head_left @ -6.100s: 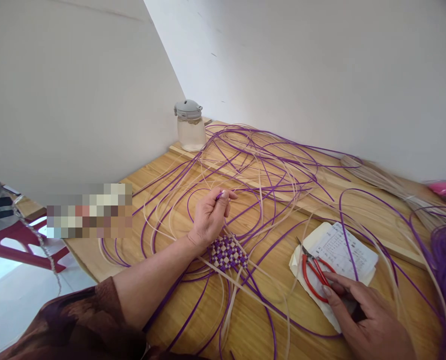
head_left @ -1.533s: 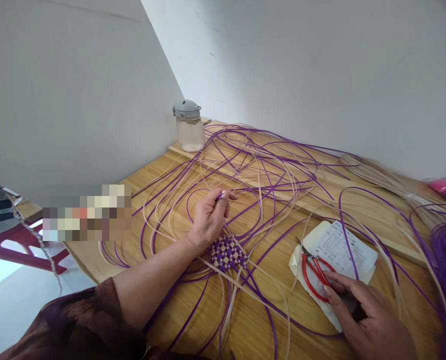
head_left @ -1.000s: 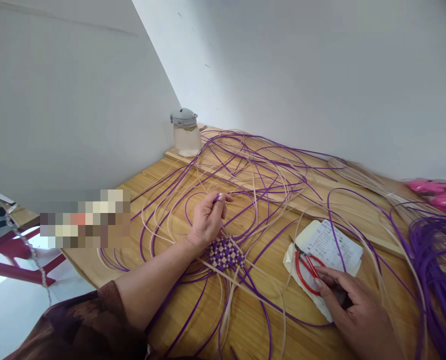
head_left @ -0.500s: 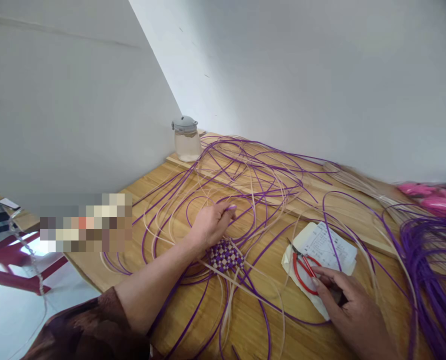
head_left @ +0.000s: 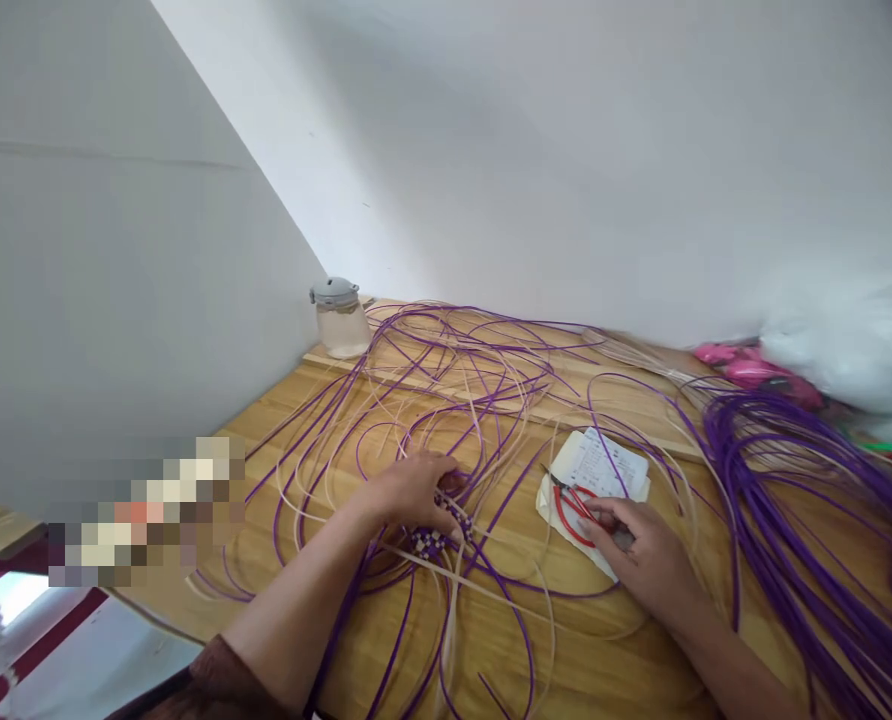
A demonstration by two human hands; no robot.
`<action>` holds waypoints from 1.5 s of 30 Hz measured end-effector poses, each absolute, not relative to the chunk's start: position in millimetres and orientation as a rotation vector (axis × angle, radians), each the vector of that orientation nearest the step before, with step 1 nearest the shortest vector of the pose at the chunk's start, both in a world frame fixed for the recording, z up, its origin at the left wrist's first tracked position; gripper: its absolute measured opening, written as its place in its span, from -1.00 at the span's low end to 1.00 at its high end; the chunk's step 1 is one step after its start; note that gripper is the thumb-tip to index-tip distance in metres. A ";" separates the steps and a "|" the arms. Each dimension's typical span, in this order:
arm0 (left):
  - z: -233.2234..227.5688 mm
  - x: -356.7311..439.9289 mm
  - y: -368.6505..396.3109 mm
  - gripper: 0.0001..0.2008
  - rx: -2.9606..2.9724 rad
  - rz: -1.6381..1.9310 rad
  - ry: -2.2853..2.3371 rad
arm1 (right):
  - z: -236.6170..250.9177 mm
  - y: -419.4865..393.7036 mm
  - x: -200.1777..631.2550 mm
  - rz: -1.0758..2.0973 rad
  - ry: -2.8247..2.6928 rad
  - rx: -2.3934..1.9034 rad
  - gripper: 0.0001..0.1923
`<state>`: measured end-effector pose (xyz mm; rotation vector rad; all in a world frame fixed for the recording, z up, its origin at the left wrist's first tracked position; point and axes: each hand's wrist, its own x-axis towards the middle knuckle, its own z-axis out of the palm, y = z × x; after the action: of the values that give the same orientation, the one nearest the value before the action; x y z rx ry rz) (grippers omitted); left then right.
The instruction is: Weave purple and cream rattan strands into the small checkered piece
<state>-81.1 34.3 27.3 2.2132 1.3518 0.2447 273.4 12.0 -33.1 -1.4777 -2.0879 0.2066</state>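
My left hand [head_left: 412,490] lies palm down on a small purple-and-cream woven patch [head_left: 432,543], its fingers curved over the patch's far edge. Long purple and cream strips [head_left: 491,385] spread out from the patch across the wooden table [head_left: 611,660]. My right hand [head_left: 645,555] rests on a sheet of printed paper [head_left: 600,462]. Its index fingertip touches the red handle of the scissors [head_left: 568,498] lying on that paper, and the other fingers are curled under. Neither hand lifts anything.
A clear jar with a grey lid [head_left: 339,318] stands in the far corner by the white walls. A thick bundle of purple strips [head_left: 783,470] lies at the right, with pink items [head_left: 746,367] and a white bag [head_left: 858,340] behind it. The table's left edge drops to the floor.
My left hand, which was pinching a purple strip above the table, has come down onto the woven patch. My right hand stays at the scissors. The view has swung right.
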 end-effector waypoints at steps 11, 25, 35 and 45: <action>41.5 -76.8 18.9 -0.39 2.274 -0.173 1.503 | -28.0 17.5 274.6 0.094 -1.996 -1.667 -0.73; -3.3 -6.9 12.8 -0.45 1.178 1.093 1.173 | 16.8 -41.2 246.9 1.000 -1.733 -1.652 -0.33; 5.0 -12.5 -5.1 -0.53 1.368 1.079 1.160 | -0.8 -72.6 147.5 1.553 -1.139 -0.939 -0.50; 20.3 -44.5 -14.7 -0.61 2.122 0.318 1.876 | -2.2 -51.2 149.8 1.725 -1.257 -1.278 -0.72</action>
<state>-44.5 -14.7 20.3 2.1223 1.8761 0.3178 149.8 -51.2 -2.2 -1.2779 -1.2566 1.7245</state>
